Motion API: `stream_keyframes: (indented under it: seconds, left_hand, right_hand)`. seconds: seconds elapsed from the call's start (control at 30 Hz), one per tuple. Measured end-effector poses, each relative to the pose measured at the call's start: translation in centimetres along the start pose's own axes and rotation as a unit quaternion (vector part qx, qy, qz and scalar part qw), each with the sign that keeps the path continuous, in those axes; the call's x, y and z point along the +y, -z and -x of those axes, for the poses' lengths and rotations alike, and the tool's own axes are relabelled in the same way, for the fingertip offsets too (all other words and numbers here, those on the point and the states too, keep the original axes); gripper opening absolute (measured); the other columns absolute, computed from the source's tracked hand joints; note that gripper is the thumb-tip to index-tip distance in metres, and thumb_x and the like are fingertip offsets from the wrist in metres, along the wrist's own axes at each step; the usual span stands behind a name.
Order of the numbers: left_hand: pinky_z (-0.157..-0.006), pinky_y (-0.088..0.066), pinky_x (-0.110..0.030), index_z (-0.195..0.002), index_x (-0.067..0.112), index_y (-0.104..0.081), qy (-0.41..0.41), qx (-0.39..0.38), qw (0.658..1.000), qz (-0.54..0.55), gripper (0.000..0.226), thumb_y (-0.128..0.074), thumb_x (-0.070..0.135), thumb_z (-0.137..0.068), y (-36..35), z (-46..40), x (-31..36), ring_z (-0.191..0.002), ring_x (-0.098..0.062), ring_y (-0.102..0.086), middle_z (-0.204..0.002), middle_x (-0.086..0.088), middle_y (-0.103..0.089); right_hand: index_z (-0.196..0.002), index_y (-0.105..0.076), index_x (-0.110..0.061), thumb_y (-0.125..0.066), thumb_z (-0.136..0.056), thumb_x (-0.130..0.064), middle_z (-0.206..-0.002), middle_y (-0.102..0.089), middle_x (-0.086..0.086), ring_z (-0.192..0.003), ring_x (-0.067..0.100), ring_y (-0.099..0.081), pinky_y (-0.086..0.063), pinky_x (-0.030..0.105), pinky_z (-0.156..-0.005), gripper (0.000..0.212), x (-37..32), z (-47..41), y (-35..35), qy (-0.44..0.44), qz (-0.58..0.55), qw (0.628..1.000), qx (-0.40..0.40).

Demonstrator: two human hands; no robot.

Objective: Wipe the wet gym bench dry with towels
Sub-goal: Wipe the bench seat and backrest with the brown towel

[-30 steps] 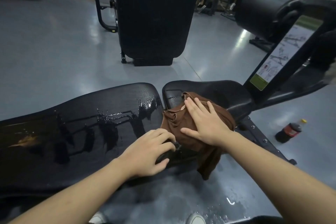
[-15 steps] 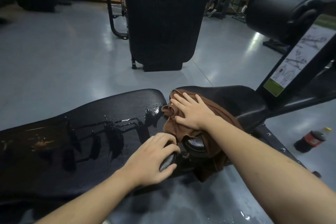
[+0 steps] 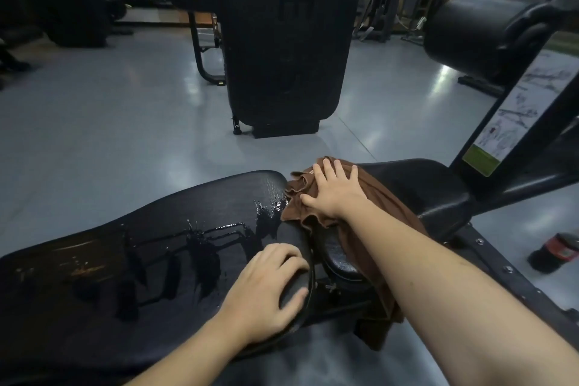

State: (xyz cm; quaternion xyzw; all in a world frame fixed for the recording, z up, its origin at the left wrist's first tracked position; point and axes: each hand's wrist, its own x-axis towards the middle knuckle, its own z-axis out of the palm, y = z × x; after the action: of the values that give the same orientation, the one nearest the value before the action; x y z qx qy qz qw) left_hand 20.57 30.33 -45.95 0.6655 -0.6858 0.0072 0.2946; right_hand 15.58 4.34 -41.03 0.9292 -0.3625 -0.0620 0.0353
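Black vinyl bench pad (image 3: 94,276) runs in from the left, wet: puddles and dark streaks (image 3: 200,247) across its middle and toward its right end. Left hand (image 3: 266,288) curls over that end's near edge, gripping the pad. Just right, across a gap, brown towel (image 3: 369,197) drapes over the seat pad (image 3: 416,185) and hangs off its near side. Right hand (image 3: 336,193) lies flat on the towel, fingers spread, pressing, not clenching. Glossy grey floor (image 3: 94,122), dark machine (image 3: 282,41) behind, cola bottle (image 3: 554,251) on the floor far right.
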Motion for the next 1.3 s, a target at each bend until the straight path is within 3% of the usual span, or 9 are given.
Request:
stream_keyframes:
  seconds: [0.43, 0.87, 1.1, 1.3]
  left_hand:
    - [-0.095, -0.041, -0.029, -0.115, 0.026, -0.060, 0.031, 0.005, 0.999, -0.027, 0.029, -0.058, 0.042, -0.091, -0.1, 0.1, 0.0, -0.111, -0.012, -0.050, -0.120, 0.012, -0.051]
    - [-0.095, -0.038, -0.025, -0.116, 0.027, -0.059, 0.034, 0.011, 0.999, -0.007, 0.030, -0.056, 0.045, -0.091, -0.3, 0.1, -0.2, -0.111, -0.009, -0.047, -0.120, 0.014, -0.049]
    - [-0.097, -0.037, -0.025, -0.114, 0.027, -0.058, 0.038, 0.019, 0.999, 0.013, 0.029, -0.057, 0.044, -0.091, -0.5, 0.0, -0.4, -0.112, -0.010, -0.046, -0.119, 0.013, -0.049]
    - [-0.096, -0.038, -0.028, -0.114, 0.028, -0.058, 0.039, 0.012, 0.999, 0.013, 0.028, -0.055, 0.044, -0.091, -0.4, 0.0, -0.4, -0.110, -0.009, -0.046, -0.118, 0.014, -0.048]
  right_hand:
    - [-0.161, -0.001, -0.026, -0.014, -0.093, -0.075, -0.169, 0.007, 0.007, -0.155, 0.028, 0.010, 0.003, 0.061, -0.121, 0.085, 1.5, 8.6, -1.2, 0.023, 0.015, 0.999, 0.026]
    - [-0.160, 0.000, -0.034, -0.011, -0.088, -0.082, -0.169, 0.009, -0.001, -0.155, 0.024, 0.009, 0.003, 0.059, -0.122, 0.087, 11.3, 8.0, -0.1, -0.126, -0.015, 0.992, 0.022]
    - [-0.161, -0.002, -0.028, -0.015, -0.092, -0.078, -0.169, 0.008, 0.003, -0.155, 0.029, 0.009, 0.002, 0.062, -0.120, 0.086, 11.5, 4.7, 1.1, -0.192, -0.016, 0.981, -0.008]
    - [-0.161, 0.001, -0.029, -0.011, -0.092, -0.077, -0.169, 0.010, 0.005, -0.154, 0.030, 0.011, 0.004, 0.063, -0.120, 0.085, 8.6, 5.7, 0.6, -0.117, 0.005, 0.993, -0.002]
